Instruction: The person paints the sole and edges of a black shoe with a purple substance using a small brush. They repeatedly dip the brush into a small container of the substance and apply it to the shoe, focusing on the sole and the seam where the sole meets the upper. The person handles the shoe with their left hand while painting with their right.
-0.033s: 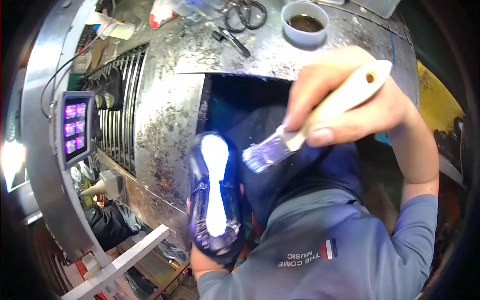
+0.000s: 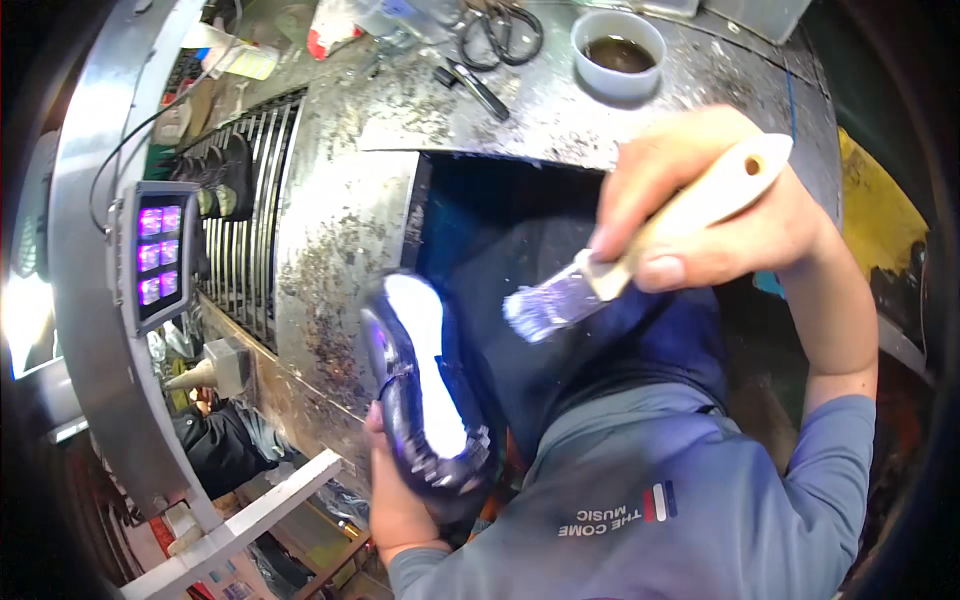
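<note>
A worn metal bench (image 2: 340, 230) carries a white cup (image 2: 618, 52), scissors (image 2: 500, 30) and a black pen (image 2: 478, 90)

A stained metal workbench (image 2: 560, 120) carries a slatted grille (image 2: 250, 220), scissors (image 2: 505, 30) and a bowl (image 2: 618, 50).

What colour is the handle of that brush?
Pale, unpainted wood: the brush handle shows best in the head view, gripped in the right hand.

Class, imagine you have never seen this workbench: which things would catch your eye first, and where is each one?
First, the dark shoe at lower centre, bottom up with a glowing white sole, gripped from below by the left hand. Next, right of it, the right hand holds a wooden-handled brush, bristles pointing at the shoe. At far left, a small panel shines purple.
</note>
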